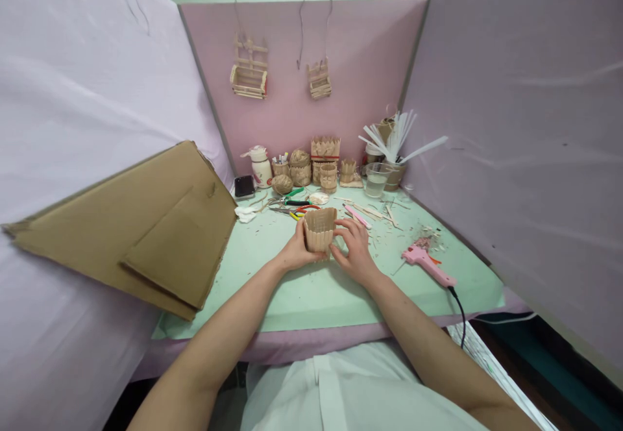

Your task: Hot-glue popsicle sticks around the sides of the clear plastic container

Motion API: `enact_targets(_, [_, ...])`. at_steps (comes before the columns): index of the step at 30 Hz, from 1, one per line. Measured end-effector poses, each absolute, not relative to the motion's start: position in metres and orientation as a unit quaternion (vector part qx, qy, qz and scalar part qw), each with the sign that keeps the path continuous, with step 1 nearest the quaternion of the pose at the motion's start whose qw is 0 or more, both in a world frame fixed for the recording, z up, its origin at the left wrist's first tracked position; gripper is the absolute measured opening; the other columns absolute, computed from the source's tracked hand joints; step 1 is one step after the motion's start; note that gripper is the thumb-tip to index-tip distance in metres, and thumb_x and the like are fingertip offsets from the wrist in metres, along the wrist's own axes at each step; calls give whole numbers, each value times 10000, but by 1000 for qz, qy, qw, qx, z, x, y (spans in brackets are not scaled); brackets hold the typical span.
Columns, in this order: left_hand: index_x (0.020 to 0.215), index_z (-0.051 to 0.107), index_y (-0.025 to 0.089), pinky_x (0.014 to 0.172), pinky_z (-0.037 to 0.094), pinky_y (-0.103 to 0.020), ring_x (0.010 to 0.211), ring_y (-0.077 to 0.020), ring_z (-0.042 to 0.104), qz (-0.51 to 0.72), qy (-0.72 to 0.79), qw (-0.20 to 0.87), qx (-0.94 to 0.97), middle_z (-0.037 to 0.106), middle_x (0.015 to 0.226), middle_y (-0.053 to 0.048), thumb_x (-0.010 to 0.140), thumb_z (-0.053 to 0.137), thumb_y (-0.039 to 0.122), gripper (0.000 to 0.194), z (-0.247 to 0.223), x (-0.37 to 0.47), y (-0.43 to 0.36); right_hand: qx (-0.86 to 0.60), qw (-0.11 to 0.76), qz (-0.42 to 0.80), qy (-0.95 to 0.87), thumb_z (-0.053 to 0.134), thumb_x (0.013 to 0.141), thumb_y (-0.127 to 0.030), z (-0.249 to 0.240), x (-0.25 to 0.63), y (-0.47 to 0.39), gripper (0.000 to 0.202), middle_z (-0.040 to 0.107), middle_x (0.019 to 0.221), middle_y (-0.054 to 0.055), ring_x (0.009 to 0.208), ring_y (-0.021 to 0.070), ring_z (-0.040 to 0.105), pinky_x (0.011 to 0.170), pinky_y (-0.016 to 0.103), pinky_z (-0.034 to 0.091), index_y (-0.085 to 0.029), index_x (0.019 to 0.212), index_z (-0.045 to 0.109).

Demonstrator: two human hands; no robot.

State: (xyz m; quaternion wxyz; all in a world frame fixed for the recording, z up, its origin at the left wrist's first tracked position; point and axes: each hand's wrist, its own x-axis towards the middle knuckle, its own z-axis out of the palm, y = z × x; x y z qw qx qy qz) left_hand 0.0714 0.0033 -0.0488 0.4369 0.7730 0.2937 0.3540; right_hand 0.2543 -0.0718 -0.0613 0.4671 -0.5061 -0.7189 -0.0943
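Observation:
A small cup made of upright wooden craft sticks [318, 239] is held a little above the front middle of the green table, its open top tilted toward me. My left hand [296, 249] wraps round its left side and lower front, thumb near the rim. At the right side, my right hand [354, 249] has bent fingers and thumb against the cup's edge. Behind the cup lie pliers with red handles [309, 208] and green-handled pliers [294, 193]. A pink pen-like tool [357, 217] rests just beyond my right hand.
A pink glue gun [428, 265] lies at right, its cord over the front edge. Cardboard sheets [160, 236] lean at left. Along the back stand a white bottle [261, 168], twine balls [282, 184], a clear water cup [376, 181] and white glue sticks [399, 135]. Wood scraps [372, 211] are scattered about.

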Motion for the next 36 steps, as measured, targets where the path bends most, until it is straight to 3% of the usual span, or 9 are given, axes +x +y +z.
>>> enact_targets(6, [1403, 225, 173, 1118, 366, -458, 1347, -331, 432, 355, 293, 436, 773, 417, 1446, -181, 564, 869, 294, 1065, -49, 72, 3, -515, 460, -93, -717, 591, 837, -229, -60, 253, -73, 224, 571, 1294, 102, 1291, 295, 433, 1087, 507, 333, -242, 1058, 557])
enact_targets(16, [1428, 206, 189, 1155, 320, -485, 1379, -329, 391, 352, 272, 423, 790, 377, 1475, -177, 550, 887, 315, 1118, -52, 70, 7, -536, 370, -119, -749, 642, 768, -233, -58, 258, -78, 519, 478, 1397, 152, 1359, 340, 358, 1121, 550, 285, -227, 1262, 482])
enact_targets(29, [1416, 204, 173, 1150, 324, -481, 1370, -324, 401, 353, 266, 426, 790, 380, 1469, -190, 562, 873, 308, 1093, -52, 71, 7, -547, 357, -116, -748, 648, 774, -221, -55, 256, -79, 461, 493, 1393, 150, 1350, 340, 371, 1107, 544, 288, -218, 1212, 504])
enact_targets(36, [1431, 200, 179, 1141, 338, -468, 1362, -322, 412, 349, 279, 423, 788, 385, 1472, -179, 567, 872, 308, 1103, -52, 71, 6, -549, 361, -124, -743, 638, 824, -244, -47, 257, -80, 246, 537, 1340, 145, 1318, 337, 399, 1093, 547, 290, -221, 1062, 583])
